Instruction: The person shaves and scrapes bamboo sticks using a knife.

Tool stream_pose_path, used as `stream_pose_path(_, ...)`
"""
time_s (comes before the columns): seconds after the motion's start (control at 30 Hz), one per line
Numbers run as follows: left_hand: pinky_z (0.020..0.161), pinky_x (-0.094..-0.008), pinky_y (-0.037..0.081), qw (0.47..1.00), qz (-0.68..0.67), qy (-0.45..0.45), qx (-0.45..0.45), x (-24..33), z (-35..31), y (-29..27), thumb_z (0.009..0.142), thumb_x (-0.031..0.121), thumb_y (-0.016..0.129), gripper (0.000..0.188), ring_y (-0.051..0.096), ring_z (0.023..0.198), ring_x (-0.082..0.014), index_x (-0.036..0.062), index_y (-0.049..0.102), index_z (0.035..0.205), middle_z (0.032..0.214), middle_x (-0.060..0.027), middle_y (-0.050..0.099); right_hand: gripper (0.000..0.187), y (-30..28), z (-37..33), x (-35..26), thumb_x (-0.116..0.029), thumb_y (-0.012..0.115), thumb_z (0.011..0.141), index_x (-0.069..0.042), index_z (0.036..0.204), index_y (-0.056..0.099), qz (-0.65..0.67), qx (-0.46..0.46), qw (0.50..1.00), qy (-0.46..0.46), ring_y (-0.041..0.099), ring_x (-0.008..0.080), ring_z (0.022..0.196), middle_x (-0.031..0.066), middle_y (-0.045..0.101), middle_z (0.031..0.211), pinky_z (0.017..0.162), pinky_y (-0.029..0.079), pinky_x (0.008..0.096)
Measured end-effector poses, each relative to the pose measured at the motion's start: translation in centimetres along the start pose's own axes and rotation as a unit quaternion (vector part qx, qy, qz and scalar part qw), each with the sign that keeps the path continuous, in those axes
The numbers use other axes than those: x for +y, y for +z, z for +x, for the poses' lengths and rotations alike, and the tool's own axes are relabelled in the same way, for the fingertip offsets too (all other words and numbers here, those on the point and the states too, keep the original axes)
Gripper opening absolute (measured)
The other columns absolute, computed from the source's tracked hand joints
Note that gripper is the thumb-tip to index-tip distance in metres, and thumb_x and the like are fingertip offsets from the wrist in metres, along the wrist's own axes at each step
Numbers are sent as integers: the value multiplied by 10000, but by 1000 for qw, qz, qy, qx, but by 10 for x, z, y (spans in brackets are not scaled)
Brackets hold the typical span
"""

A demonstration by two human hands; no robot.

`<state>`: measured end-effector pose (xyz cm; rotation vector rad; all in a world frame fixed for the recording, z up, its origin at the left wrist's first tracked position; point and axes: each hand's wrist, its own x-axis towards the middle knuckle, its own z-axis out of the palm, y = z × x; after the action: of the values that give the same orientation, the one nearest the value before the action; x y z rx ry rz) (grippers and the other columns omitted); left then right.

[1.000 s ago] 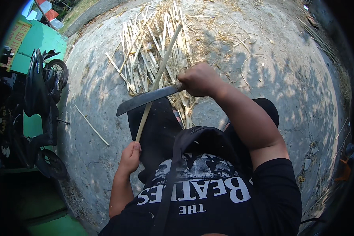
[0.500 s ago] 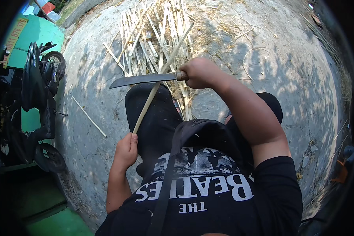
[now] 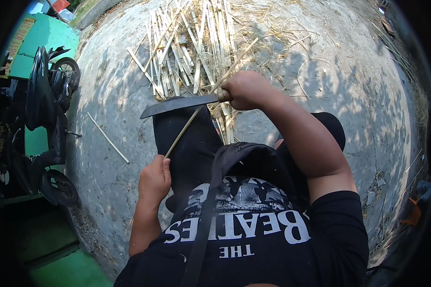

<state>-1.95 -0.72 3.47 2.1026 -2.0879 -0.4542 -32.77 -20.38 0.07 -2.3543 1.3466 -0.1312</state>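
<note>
My left hand (image 3: 154,178) is closed around the near end of a thin bamboo strip (image 3: 183,131). The strip slants up and away to the right, across my left knee. In my right hand (image 3: 246,90) is the wooden handle of a machete (image 3: 177,106). Its long grey blade points left and lies across the strip above the knee, hiding a short part of it. The strip's far end (image 3: 248,49) sticks out beyond the blade, toward a pile of pale split bamboo strips (image 3: 196,43) on the ground.
Curly shavings (image 3: 273,33) litter the concrete right of the pile. One loose strip (image 3: 107,137) lies on the ground to my left. A black motorcycle (image 3: 48,119) stands at the far left by a green panel (image 3: 50,36). More thin sticks (image 3: 392,48) lie at the far right.
The strip has tilted further right and now shows a narrower side. The machete has shifted slightly right, its tip lower. My left hand has moved a little up and right, still gripping.
</note>
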Motion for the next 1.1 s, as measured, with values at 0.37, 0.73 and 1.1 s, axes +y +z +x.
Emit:
stream_pose_path(0.37, 612, -583, 464, 1000, 9, -11, -1, 5, 1, 5, 1061, 264, 512, 270, 622, 727, -511, 38, 558, 920, 729, -261, 630, 186, 6, 4, 38, -151, 624, 766, -58, 907, 700, 85, 58, 991, 88, 678, 430, 873, 219, 705, 869, 796, 541, 513)
stream_pose_path(0.73, 601, -538, 450, 999, -27, -9, 24, 5, 0, 12, 1075, 241, 493, 286, 620, 730, -508, 7, 586, 939, 733, -270, 613, 275, -9, 4, 46, -151, 614, 788, -77, 1025, 732, 93, 13, 986, 141, 700, 394, 942, 211, 731, 978, 869, 555, 470)
stream_pose_path(1.1, 596, -576, 459, 999, -24, 18, 27, 3, 9, 13, 1069, 258, 498, 283, 616, 692, -507, 33, 548, 905, 710, -259, 625, 219, 6, 5, 31, -172, 632, 760, -107, 949, 722, 53, 1, 996, 78, 701, 386, 932, 180, 729, 920, 825, 561, 481)
